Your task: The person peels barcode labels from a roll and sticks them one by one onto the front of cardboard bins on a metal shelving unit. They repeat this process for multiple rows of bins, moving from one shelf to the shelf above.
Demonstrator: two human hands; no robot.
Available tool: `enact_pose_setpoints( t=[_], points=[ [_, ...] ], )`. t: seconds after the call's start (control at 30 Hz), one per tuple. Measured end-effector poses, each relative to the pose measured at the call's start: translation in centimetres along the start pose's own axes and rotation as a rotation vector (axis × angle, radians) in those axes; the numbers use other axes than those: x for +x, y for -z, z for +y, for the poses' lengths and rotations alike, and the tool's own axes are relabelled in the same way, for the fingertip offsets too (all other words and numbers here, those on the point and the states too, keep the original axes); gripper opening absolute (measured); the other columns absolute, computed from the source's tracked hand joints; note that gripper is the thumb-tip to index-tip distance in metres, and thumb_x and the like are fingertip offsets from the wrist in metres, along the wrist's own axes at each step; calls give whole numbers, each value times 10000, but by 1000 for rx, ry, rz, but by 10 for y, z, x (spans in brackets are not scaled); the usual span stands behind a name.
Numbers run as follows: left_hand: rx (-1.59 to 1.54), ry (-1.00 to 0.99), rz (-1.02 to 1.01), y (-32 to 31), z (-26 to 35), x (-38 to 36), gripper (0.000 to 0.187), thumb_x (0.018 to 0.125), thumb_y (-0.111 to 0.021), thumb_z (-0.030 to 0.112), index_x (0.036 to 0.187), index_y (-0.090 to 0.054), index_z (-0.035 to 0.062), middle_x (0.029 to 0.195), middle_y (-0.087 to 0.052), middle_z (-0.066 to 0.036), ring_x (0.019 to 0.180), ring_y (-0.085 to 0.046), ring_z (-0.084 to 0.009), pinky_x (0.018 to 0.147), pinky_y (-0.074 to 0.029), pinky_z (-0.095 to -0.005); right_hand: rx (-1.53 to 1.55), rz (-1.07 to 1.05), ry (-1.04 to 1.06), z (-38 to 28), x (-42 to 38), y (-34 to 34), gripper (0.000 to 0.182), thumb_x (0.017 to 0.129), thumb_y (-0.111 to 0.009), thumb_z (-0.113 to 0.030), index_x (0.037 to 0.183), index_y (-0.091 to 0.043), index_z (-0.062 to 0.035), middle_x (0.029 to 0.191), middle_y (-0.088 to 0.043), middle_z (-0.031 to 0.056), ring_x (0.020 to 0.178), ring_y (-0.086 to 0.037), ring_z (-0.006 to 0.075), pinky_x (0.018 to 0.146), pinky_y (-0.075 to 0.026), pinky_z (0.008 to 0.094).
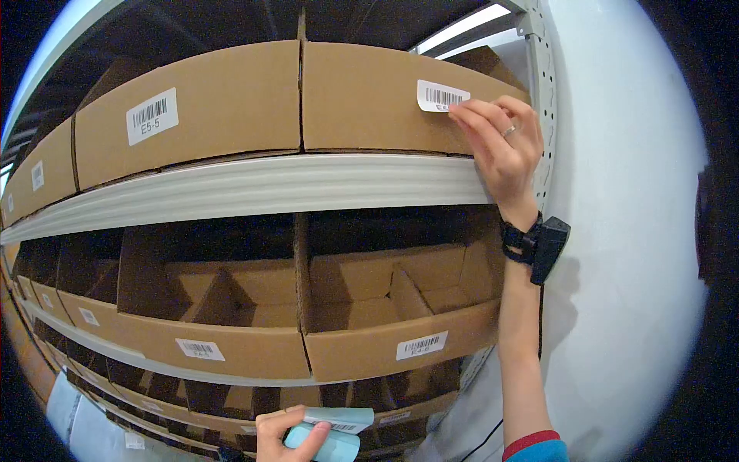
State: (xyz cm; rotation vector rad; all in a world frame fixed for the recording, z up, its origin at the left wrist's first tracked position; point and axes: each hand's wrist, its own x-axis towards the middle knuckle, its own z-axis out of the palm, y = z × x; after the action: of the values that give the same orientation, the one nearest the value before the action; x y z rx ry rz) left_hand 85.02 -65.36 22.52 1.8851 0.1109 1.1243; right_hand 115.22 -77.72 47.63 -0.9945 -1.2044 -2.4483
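Observation:
My right hand [504,142] is raised to the upper right cardboard box [362,100]. Its thumb and fingertips pinch the lower right corner of a white barcode label [443,95], which lies against the box front and shows part of a code beginning with E. My left hand [286,435], low in the view, is closed round a curled light-blue label backing sheet [339,443] that carries a printed barcode. To the left, another cardboard box [223,100] bears a label reading E5-5 [152,117].
A grey shelf beam [254,189] runs under the upper boxes. Below it stand open divided cardboard bins [400,339] with barcode labels, with more tiers farther down. A perforated upright post [545,100] and a white wall [623,231] bound the right side. A black device [548,248] is strapped to my right wrist.

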Motion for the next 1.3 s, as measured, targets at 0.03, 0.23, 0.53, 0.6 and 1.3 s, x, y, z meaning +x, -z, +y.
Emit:
enact_pose_setpoints(
  t=[0.03,0.23,0.53,0.6,1.3],
  points=[
    [14,-37,46,-1,1,-1,164,761,-719,52,836,-631,-63,749,-631,-142,669,-588,-176,633,-457,-291,9,-11,1,0,0,0,137,718,-718,-160,854,-702,-143,889,-648,-59,857,-552,184,736,-459,310],
    [-10,90,-91,9,4,1,158,766,-717,57,821,-633,-65,734,-634,-142,690,-596,-171,647,-462,-297,155,-149,-31,-2,6,10,153,733,-720,-209,854,-704,-118,887,-656,-31,872,-562,212,758,-461,345],
    [-22,16,-65,9,-2,-9,169,759,-721,57,819,-628,-71,751,-648,-149,671,-604,-184,611,-450,-293,289,-374,-56,-31,9,20,497,885,-537,-354,1308,-523,-93,1355,-510,73,1267,-442,289,1036,-350,408],
    [-7,21,-69,10,-4,-12,157,765,-711,55,816,-626,-67,743,-642,-142,664,-597,-179,608,-448,-291,300,-435,-106,-37,4,17,508,911,-499,-359,1342,-486,-90,1378,-484,86,1294,-412,298,1068,-313,421],
    [-12,133,-126,76,-34,-48,144,813,-668,87,802,-618,-48,695,-615,-78,644,-554,-120,602,-438,-276,488,-246,-390,-115,23,22,486,916,-539,-290,1295,-499,12,1343,-493,191,1267,-447,337,1065,-324,445]
  ],
)
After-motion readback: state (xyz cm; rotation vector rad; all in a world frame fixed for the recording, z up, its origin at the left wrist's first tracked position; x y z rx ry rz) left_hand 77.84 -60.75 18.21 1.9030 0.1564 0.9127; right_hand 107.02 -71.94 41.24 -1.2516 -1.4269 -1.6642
